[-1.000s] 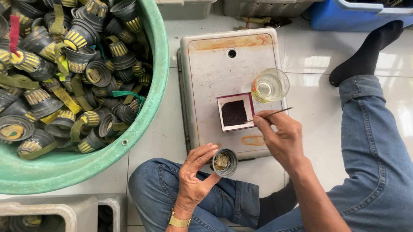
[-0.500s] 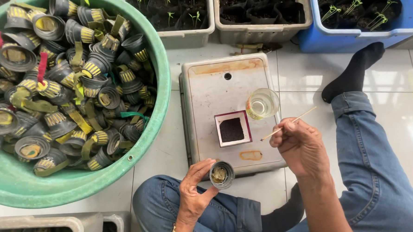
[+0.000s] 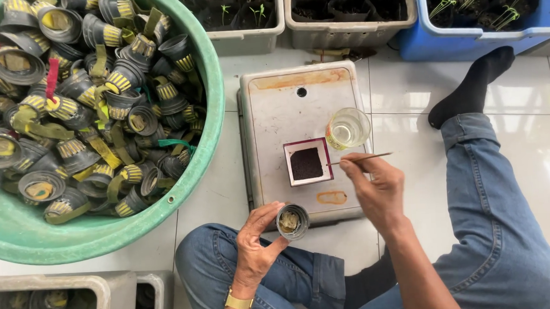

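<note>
My left hand (image 3: 257, 248) grips a small black pot (image 3: 292, 222) with pale filling, held over my knee just in front of a low grey stand (image 3: 279, 111). My right hand (image 3: 375, 190) pinches a thin stick (image 3: 365, 158) whose tip points at a small square dish of dark seeds (image 3: 307, 163) on the stand. A clear cup of water (image 3: 348, 128) stands beside the dish, just beyond my right hand.
A big green basin (image 3: 206, 145) at the left is heaped with several small black pots with yellow bands. Grey trays (image 3: 248, 38) and a blue crate (image 3: 443, 39) of potted seedlings line the far side. More grey bins (image 3: 107, 285) sit at bottom left. My legs in jeans stretch right.
My right hand has drawn back from the cup towards the square dish, with the stick now level. The view has tilted up, showing more of the far trays. The left hand keeps the pot.
</note>
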